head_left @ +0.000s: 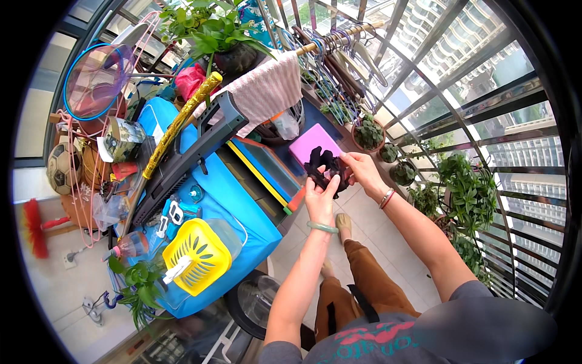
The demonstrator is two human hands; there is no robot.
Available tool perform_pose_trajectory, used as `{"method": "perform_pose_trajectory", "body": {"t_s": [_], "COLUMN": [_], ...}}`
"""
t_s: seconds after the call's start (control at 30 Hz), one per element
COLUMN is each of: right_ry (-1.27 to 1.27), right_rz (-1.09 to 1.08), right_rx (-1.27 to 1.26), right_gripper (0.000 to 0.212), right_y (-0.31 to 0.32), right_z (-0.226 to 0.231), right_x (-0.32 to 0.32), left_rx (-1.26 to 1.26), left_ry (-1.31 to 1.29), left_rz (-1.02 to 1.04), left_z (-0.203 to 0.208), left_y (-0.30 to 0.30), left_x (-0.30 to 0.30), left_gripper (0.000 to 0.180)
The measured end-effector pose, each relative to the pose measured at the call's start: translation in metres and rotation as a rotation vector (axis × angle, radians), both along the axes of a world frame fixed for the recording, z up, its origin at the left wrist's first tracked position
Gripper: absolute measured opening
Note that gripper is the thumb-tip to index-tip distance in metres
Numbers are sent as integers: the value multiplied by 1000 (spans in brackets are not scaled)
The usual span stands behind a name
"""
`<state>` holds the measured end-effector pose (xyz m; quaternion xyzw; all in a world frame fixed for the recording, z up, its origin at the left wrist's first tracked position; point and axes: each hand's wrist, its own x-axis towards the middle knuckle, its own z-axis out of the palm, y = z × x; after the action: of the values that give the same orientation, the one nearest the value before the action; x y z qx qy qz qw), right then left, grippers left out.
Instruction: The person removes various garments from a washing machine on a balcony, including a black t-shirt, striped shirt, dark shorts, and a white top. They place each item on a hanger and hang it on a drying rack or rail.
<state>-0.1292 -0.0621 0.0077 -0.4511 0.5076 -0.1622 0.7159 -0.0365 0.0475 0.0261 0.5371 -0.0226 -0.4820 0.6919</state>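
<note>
A small crumpled piece of black cloth [319, 161] is held up in front of me, bunched so that its exact kind cannot be made out. My left hand [322, 197] pinches its lower edge between thumb and fingers. From the other side my right hand [362, 172] grips the cloth's right part with closed fingertips. A pale green bangle circles my left wrist, and thin bands circle the right one. Just beyond the cloth lies a flat pink surface [312, 141], partly hidden by it.
On the left, a blue-covered table [254, 242] bears a yellow slotted basket [197, 256], a long black toy-like gun [188, 164] and a gold stick. Ahead, several hangers [339, 51] and a striped towel [267, 91] hang from a rod. Potted plants [368, 133] line the railing at right.
</note>
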Motion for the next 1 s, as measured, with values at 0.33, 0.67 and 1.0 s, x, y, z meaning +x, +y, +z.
{"method": "perform_pose_trajectory", "body": {"t_s": [0.33,0.67,1.0], "right_ry": [549,685,333], "right_rz": [-68,-28,-98], "right_rx": [-1080,-1139,-1253], "right_gripper": [43,23,11], "right_y": [-91,-102,-75], "right_z": [-80,-104,-47], "right_x": [60,87,65], "left_rx": [23,35,26], "left_ry": [49,26,-6], "left_rz": [37,41,23], "left_z": [-40,-44,-23], "left_y": [-51,-68,-49], "left_x": [14,23,17], "left_gripper": [47,48,48]}}
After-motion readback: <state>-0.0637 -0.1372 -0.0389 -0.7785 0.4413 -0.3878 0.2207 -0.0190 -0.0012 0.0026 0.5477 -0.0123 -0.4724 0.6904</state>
